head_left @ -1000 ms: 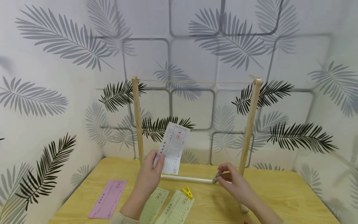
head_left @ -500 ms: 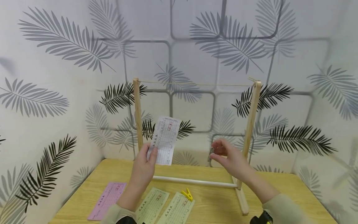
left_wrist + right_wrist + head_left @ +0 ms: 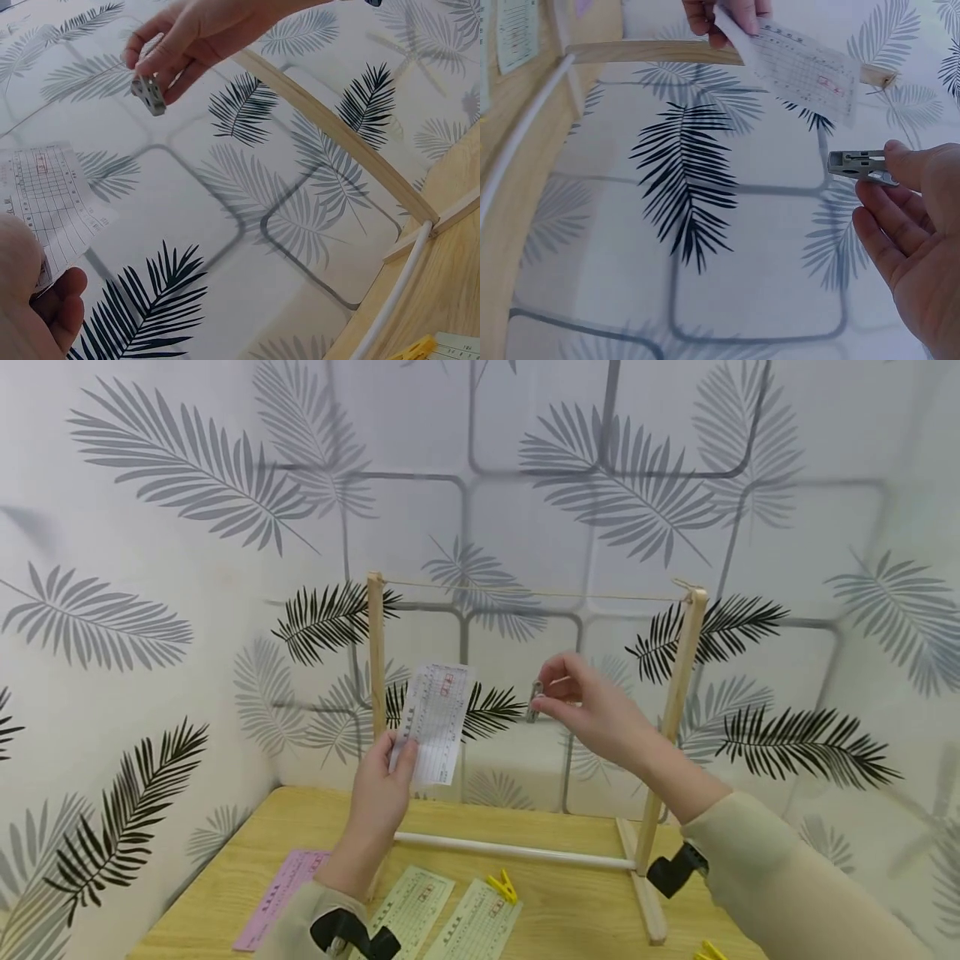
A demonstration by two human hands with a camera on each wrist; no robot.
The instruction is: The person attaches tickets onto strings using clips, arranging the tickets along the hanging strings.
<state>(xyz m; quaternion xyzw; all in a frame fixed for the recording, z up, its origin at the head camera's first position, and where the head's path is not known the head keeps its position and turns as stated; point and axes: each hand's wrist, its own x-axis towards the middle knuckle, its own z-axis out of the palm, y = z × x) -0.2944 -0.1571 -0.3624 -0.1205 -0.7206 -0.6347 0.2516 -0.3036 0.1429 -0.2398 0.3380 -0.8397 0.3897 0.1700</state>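
My left hand (image 3: pixel 385 789) pinches a white printed slip (image 3: pixel 437 718) by its lower left edge, thumb in front. The slip stands raised, with red marks near its top. To its right, my right hand (image 3: pixel 592 706) pinches a grey metal clothespin (image 3: pixel 535 700) between thumb and fingers, apart from the paper. In the right wrist view the clothespin (image 3: pixel 862 166) points toward the slip (image 3: pixel 802 67). Both hands are below a thin string (image 3: pixel 525 591) tied between two wooden posts.
The frame's wooden posts (image 3: pixel 671 718) are joined low down by a white rod (image 3: pixel 517 852). On the table (image 3: pixel 577 902) lie a pink slip (image 3: pixel 281 893) and two green slips (image 3: pixel 472 922). A yellow clothespin (image 3: pixel 503 887) rests on one green slip; another yellow clothespin (image 3: pixel 708 952) is at the front right.
My right hand has risen from near the rod and moved left with the metal clothespin. My left hand has lifted the white slip slightly and shifted it left.
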